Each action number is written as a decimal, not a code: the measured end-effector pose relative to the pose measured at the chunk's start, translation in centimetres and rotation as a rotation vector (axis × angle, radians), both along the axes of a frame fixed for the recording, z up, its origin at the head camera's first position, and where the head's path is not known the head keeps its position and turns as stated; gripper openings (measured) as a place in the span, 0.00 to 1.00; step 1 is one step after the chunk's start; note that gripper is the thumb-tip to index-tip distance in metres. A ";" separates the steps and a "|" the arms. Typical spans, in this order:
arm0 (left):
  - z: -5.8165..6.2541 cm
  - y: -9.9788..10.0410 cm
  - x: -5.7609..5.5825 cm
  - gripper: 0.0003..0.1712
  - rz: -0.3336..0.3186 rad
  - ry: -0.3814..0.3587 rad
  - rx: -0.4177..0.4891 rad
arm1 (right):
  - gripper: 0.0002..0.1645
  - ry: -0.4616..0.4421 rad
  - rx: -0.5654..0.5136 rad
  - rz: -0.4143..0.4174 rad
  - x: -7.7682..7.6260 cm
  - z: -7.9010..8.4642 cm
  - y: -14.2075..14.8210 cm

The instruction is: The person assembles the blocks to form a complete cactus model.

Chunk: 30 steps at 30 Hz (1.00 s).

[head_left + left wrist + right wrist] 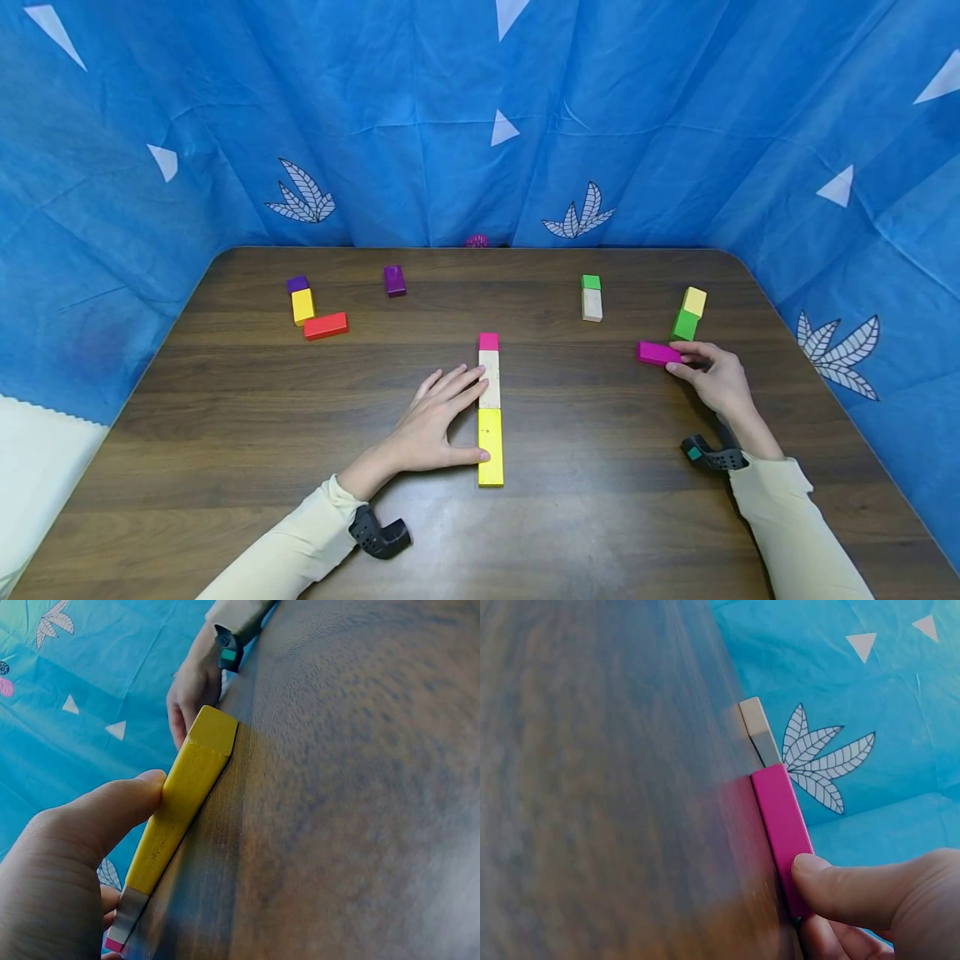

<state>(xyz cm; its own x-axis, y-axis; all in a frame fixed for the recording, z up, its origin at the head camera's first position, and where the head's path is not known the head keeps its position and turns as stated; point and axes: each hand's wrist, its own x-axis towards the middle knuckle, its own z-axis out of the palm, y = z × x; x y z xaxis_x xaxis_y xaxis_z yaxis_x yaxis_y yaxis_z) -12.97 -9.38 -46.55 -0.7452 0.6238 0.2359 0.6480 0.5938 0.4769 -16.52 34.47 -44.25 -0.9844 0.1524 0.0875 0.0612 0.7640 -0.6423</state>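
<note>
Left sleeve (281,546) foremost, I have the left hand (433,429) loosely spread, touching the block row (492,421) midway between the desk's (592,508) side edges, and the right hand (716,379) pinching the magenta block (656,353) toward the far right corner, where I'd grip lightly to spare the green block (684,326).

Touches the long side of the yellow block (172,810) with the thumb of the left grip (56,870), at lower left; shows other fingertips, mostly hidden, beside the grey block (127,906). Runs end to end in one slanting row from yellow through grey to the pink block (115,945) near the bottom edge, flat on the brown tabletop (360,787). Beyond the yellow block's upper end, shows the right grip (193,701) with fingers pointing down the view, plus a black wrist device (229,646) with a green patch (228,655), and a pale sleeve (236,616). Fills the left with blue cloth (45,765) printed with white triangles (115,730) and leaves (56,622).
</note>
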 end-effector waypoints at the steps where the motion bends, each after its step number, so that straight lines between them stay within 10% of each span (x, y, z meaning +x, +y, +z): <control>1: 0.0 0.0 0.0 0.56 -0.001 0.000 0.001 | 0.24 0.002 0.002 0.003 0.0 0.0 0.0; 30: -0.3 0.0 0.0 0.55 -0.003 -0.004 0.004 | 0.17 0.029 -0.120 0.312 -1.3 1.5 -12.7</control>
<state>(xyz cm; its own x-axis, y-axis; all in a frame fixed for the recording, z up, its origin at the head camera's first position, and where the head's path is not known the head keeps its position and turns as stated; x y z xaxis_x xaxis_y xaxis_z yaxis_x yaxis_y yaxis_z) -12.98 -9.39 -46.86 -0.7442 0.6251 0.2356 0.6480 0.5900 0.4816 -17.78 21.78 -42.78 -0.9827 -0.1447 0.1154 -0.1828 0.6619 -0.7270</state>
